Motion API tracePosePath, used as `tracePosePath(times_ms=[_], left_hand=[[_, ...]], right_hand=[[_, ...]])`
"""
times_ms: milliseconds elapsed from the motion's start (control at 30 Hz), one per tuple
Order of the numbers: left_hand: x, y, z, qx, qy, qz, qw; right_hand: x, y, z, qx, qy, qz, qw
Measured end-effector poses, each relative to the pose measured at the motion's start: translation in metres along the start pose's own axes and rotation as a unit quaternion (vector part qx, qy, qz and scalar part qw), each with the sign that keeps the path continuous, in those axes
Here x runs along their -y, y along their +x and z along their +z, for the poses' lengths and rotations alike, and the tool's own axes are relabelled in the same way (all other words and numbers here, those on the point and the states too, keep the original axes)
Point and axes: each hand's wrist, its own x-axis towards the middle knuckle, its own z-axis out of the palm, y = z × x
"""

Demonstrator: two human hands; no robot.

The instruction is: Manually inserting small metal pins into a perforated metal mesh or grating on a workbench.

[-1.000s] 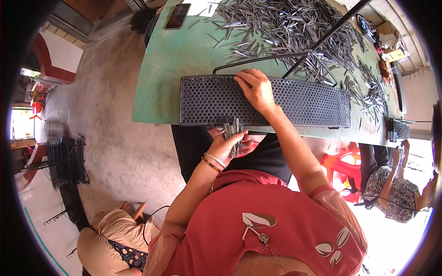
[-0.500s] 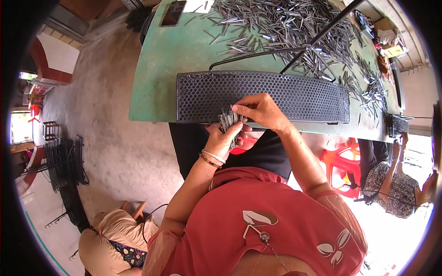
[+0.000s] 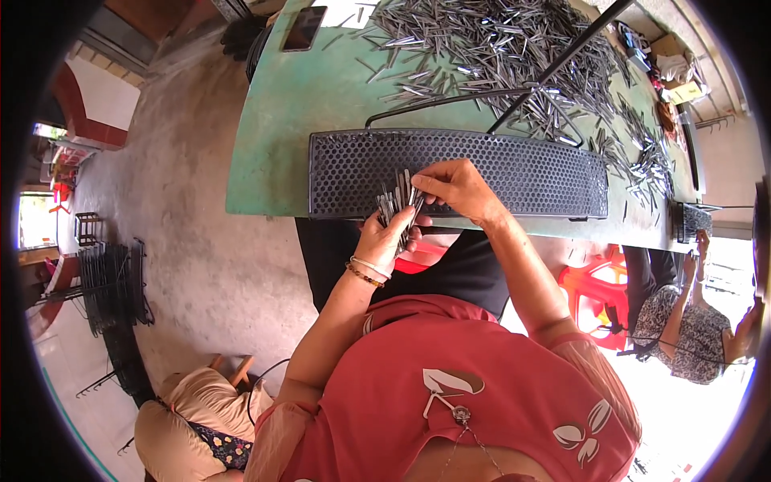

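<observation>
- near the centre of the frame, the left hand (image 3: 384,233) is wrapped around a bundle of thin metal strips (image 3: 392,209), thumb laid across the front; the strips fan out above the grip, their tops uneven.
- just right of it, the right hand (image 3: 462,191) has thumb and fingertips drawn close at the upper ends of the strips — whether they pinch one, several, or only touch, i cannot tell.
- behind both hands, a long black mesh panel (image 3: 514,173) lies along the near edge of the green table (image 3: 277,120), its holes small and close-set.
- beyond it, a bent black rod (image 3: 434,104) and a heap of loose strips (image 3: 498,40) fill the upper middle and upper right; a dark phone (image 3: 304,29) lies at upper left.
- the likeliest slip, i judge: strips sliding out of the fanned bundle, since one hand clasps many smooth, loose pieces at once.
- drawing at one strip could drag its neighbours along, as they lie pressed together.
- the bundle is right at the table's edge — a dropped strip could fall to the lap or floor.
- strip ends might prick the bare fingertips, or catch in the mesh holes if the hands drift forward.
</observation>
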Motion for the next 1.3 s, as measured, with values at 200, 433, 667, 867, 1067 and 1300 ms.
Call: tracePosePath(times_ms=[200,433,667,867,1067,1300], left_hand=[[0.003,-0.002,0.003,-0.042,-0.016,-0.030,0.999],[0.002,-0.005,0.007,-0.061,-0.021,-0.063,0.996],[-0.003,-0.008,0.008,-0.063,0.035,-0.077,0.994],[-0.005,-0.012,0.010,-0.059,0.046,-0.073,0.995],[-0.002,-0.014,0.006,-0.034,0.039,-0.049,0.997],[-0.001,-0.021,-0.004,-0.020,0.027,-0.083,0.996]], right_hand=[[0.003,-0.003,0.004,-0.050,0.019,0.024,0.998],[0.007,0.023,-0.016,-0.239,0.028,-0.157,0.958],[-0.005,0.055,-0.026,-0.221,-0.190,-0.347,0.892],[-0.013,0.059,-0.026,-0.170,-0.141,-0.335,0.916],[-0.013,0.060,-0.027,-0.171,-0.156,-0.357,0.905],[-0.019,0.059,-0.026,-0.200,-0.125,-0.311,0.921]])
